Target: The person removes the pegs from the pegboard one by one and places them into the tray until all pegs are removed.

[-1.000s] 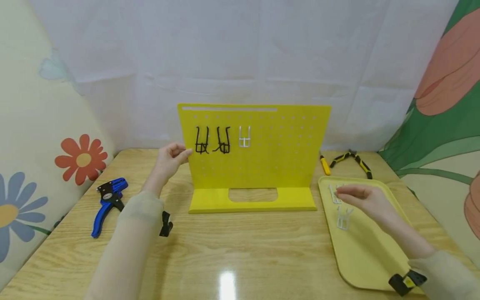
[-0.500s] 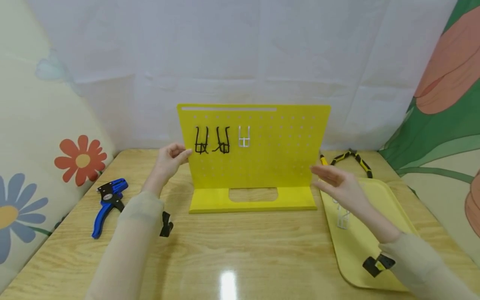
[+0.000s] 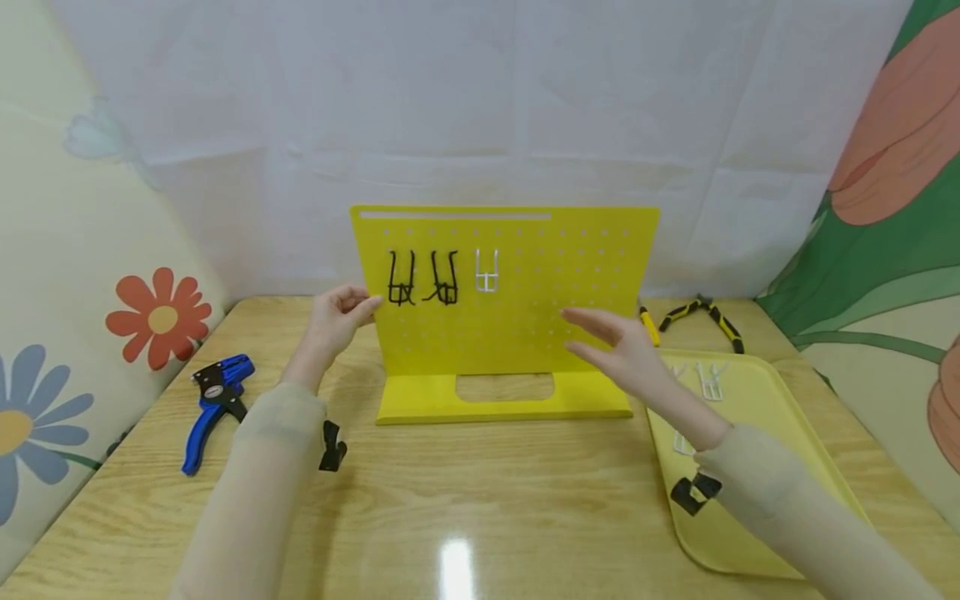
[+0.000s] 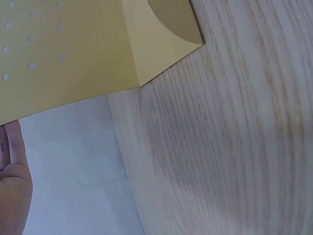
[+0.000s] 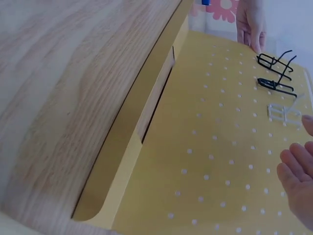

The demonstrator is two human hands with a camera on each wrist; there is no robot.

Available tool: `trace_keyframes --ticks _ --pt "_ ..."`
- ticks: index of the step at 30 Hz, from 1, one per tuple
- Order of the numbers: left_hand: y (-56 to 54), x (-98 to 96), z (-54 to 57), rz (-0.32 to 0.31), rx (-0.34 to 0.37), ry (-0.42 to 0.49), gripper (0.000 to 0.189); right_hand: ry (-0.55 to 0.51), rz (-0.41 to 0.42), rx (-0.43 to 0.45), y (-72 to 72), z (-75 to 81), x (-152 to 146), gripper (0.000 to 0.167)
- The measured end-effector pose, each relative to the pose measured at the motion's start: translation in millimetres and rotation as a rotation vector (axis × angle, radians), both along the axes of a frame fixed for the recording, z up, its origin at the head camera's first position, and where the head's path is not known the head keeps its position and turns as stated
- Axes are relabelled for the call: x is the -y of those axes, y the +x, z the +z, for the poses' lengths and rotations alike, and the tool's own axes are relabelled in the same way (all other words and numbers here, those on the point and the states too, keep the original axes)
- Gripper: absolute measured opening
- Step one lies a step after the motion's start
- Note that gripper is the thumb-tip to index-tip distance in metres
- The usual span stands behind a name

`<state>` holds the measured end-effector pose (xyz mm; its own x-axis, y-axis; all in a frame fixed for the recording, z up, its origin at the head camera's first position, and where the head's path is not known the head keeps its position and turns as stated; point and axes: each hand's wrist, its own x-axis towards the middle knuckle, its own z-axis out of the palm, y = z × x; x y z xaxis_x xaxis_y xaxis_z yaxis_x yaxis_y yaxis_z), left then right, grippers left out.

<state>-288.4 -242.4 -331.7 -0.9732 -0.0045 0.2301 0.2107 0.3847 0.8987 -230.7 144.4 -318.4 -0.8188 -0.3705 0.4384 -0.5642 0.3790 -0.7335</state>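
A yellow pegboard point(image 3: 517, 333) stands upright on its foot. My left hand point(image 3: 339, 321) grips its left edge, thumb at the front and fingers partly hidden behind; in the left wrist view the hand point(image 4: 14, 176) meets the board's edge. Two black wire hooks point(image 3: 401, 279) and one white wire hook point(image 3: 487, 271) hang in the board's upper left part. My right hand point(image 3: 618, 350) is in front of the board's right half, thumb and fingers apart. In the right wrist view the right hand's fingers point(image 5: 298, 169) are loosely bent, with nothing visible between them.
A pale yellow tray point(image 3: 750, 508) at the right holds several white wire hooks point(image 3: 709, 382), partly covered by my right arm. Behind it lie yellow-and-black pliers handles point(image 3: 723, 329) and a yellow handle point(image 3: 648, 325). A blue-and-black wire stripper point(image 3: 217, 404) lies at the left.
My right hand has left the tray and moved leftward to the front of the board, its thumb and fingers now spread apart. The left hand stays at the board's edge.
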Motion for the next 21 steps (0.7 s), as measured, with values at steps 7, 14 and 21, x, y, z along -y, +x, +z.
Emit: trace_keyframes --ticks 7,14,21 --pt "-0.4 2.2 0.2 0.003 0.005 -0.018 0.026 0.097 -0.004 -0.143 -9.6 2.5 31 0.043" --pt "1.8 4.1 0.3 0.006 0.017 -0.005 0.029 0.088 0.039 -0.315 -22.9 9.2 55 0.046" --pt "1.3 1.8 0.9 0.005 0.011 -0.008 0.029 0.072 0.09 -0.364 -30.1 14.0 67 0.045"
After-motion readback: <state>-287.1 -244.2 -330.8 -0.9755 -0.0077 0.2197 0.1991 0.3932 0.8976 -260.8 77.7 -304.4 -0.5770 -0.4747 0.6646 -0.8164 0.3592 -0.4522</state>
